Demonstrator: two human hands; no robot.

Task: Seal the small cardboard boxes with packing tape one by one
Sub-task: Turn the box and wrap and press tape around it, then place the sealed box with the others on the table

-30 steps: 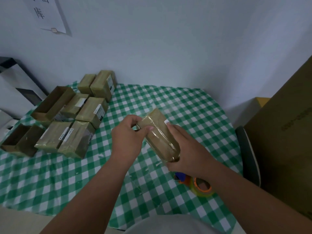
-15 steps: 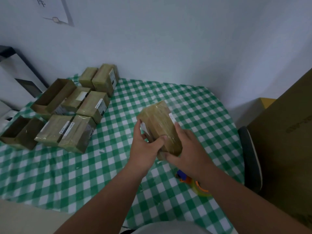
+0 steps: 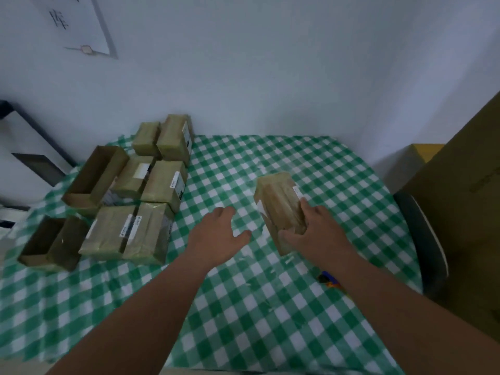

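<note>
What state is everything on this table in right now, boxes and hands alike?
Taped box: wrapped in tape, lying on the tablecloth, gripped by the right hand.
Left hand: open, holding nothing.
Sealed boxes: closed, grouped at the left.
Open boxes: unsealed, tops open.
Tape dispenser: lying mostly hidden behind the right arm.

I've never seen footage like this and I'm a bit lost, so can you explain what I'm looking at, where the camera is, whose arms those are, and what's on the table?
There is no machine here. A person wears a wide-angle camera on their head, so the single view looks forward and down at their own two bare arms. The right hand grips a small taped cardboard box that rests on a table with a green checked cloth. The left hand is open beside it and holds nothing. At the left sits a cluster of wrapped boxes with open empty boxes alongside. Something blue and orange peeks from under the right forearm, mostly hidden.
</note>
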